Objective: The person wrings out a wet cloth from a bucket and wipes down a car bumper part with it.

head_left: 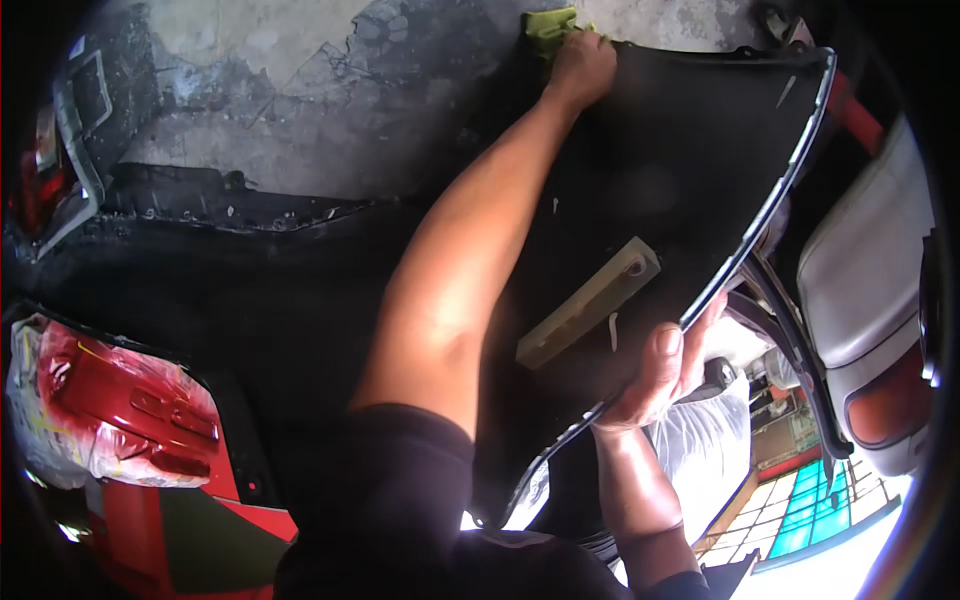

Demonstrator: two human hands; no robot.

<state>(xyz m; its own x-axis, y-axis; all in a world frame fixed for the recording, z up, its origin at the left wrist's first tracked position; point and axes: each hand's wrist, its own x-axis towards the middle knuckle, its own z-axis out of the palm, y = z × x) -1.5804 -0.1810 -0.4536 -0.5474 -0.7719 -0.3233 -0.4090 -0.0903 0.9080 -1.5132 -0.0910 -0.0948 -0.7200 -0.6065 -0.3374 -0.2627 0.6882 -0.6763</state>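
A large black panel, shaped like a car bumper cover (pixel 700 150), spans the middle of the head view. Up at its far edge my left hand (pixel 585 68) is closed on a crumpled yellow-green cloth (pixel 548 30). My right hand (pixel 645 385) grips the panel's near right rim, with the thumb on the dark face and the other fingers partly hidden behind the edge. Between the two hands, a pale olive rectangular bar (pixel 590 300) with a round mark at one end shows on the panel.
Worn grey concrete floor (pixel 280 60) lies beyond the panel. A glossy red part (pixel 140 410) surrounded by plastic sheeting is at the lower left. On the right stands a light grey vehicle part with a red lamp (pixel 890 395). Clear plastic sheeting (pixel 710 430) hangs near my right arm.
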